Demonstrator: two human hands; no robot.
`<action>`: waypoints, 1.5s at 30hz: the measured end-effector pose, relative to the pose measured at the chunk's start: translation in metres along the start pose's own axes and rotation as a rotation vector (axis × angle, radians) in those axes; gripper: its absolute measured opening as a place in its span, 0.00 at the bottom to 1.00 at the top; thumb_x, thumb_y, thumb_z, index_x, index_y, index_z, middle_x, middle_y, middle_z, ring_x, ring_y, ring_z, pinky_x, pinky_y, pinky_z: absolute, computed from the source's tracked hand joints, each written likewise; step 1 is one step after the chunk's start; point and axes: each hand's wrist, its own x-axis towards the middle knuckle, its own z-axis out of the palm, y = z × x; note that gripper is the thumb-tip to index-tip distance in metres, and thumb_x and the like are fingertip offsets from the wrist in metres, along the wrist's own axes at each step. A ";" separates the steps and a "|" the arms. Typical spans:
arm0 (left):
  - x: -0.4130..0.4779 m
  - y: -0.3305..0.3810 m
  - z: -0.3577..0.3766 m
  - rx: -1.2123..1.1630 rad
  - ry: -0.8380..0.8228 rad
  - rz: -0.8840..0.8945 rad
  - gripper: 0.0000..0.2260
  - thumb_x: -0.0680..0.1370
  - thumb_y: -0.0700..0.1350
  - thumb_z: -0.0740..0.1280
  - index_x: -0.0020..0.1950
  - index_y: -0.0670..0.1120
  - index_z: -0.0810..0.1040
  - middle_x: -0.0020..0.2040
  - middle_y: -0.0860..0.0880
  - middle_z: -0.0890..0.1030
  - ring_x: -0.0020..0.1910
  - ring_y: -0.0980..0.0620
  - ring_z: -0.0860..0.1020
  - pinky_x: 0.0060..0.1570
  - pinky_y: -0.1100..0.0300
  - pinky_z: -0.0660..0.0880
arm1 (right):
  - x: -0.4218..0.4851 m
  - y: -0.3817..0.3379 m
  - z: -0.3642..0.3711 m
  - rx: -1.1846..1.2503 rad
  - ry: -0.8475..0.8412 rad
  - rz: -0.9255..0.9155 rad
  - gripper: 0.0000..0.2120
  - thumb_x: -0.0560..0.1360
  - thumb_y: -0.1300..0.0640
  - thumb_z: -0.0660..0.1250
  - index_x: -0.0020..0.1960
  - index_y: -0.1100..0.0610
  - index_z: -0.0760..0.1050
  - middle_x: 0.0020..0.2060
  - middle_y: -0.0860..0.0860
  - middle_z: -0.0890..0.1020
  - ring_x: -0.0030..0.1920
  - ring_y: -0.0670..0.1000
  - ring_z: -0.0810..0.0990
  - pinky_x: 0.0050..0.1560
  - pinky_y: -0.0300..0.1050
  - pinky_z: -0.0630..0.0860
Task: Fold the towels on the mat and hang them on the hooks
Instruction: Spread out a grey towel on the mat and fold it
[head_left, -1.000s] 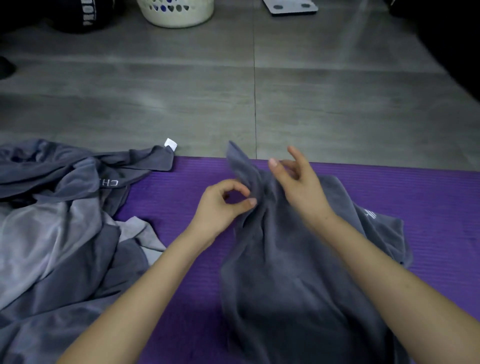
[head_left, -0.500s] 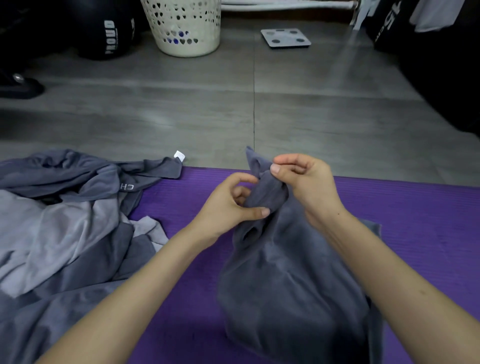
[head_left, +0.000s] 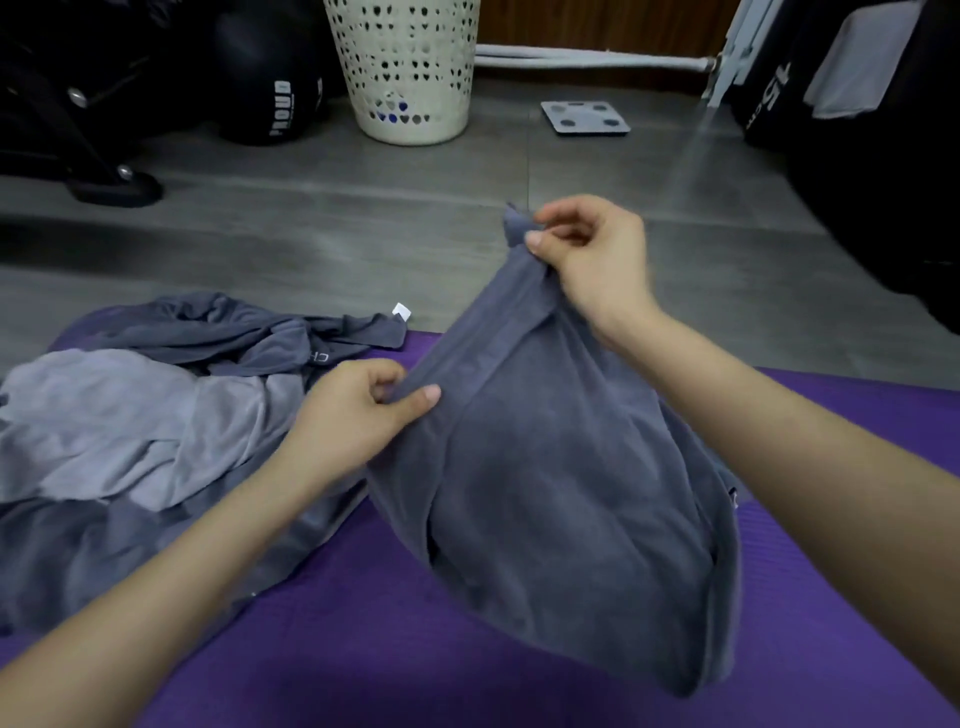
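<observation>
We're at the fold step, early on: the dark grey towel (head_left: 561, 493) is hanging in the centre of the frame, lifted off the purple mat (head_left: 467, 649), w/ its lower end sagging toward the mat at bottom right; we can't tell if it's touching. Our right hand (head_left: 587, 260), upper centre, is pinching the top corner btw thumb and curled fingers. Our left hand (head_left: 358, 415), lower and left of centre, is pinching the hemmed edge further along, thumb on top, fingers curled under. So we're prob. working along that edge to find the next corner, i.e. no fold is made yet and hanging is far off; no hooks are showing in frame. The next move is calling for the left hand to slide down the hem w/o losing the pinch, then for laying the towel flat. Room: bare mat is running across the bottom and right of the frame, enough for spreading. At left the pile of other towels (head_left: 145, 415) is crowding the mat and lying just beside our left hand, so spreading rightward is looking safer. The mat's far edge is meeting the grey floor (head_left: 363, 234) mid-frame; the laundry basket (head_left: 405, 67) and scale (head_left: 584, 118) are sitting well apart at the top.
</observation>
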 end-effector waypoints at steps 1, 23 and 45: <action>-0.004 -0.003 -0.007 0.145 0.077 -0.006 0.20 0.72 0.57 0.69 0.32 0.42 0.71 0.28 0.44 0.75 0.31 0.44 0.74 0.33 0.53 0.68 | 0.004 0.002 0.019 -0.052 -0.024 -0.021 0.13 0.68 0.66 0.72 0.38 0.48 0.76 0.32 0.45 0.79 0.36 0.44 0.77 0.49 0.46 0.78; 0.048 -0.020 0.113 0.585 -0.293 0.395 0.08 0.77 0.46 0.62 0.51 0.43 0.77 0.51 0.42 0.79 0.52 0.43 0.76 0.50 0.54 0.71 | -0.130 0.206 -0.203 -0.471 0.240 0.808 0.19 0.74 0.55 0.69 0.60 0.66 0.74 0.43 0.56 0.76 0.32 0.45 0.69 0.24 0.27 0.66; 0.115 0.134 0.313 0.619 -0.410 0.386 0.03 0.75 0.43 0.67 0.44 0.46 0.80 0.46 0.47 0.82 0.46 0.45 0.78 0.50 0.53 0.74 | -0.208 0.272 -0.354 -0.932 0.149 0.839 0.14 0.70 0.44 0.70 0.50 0.51 0.82 0.52 0.55 0.81 0.54 0.60 0.76 0.52 0.52 0.64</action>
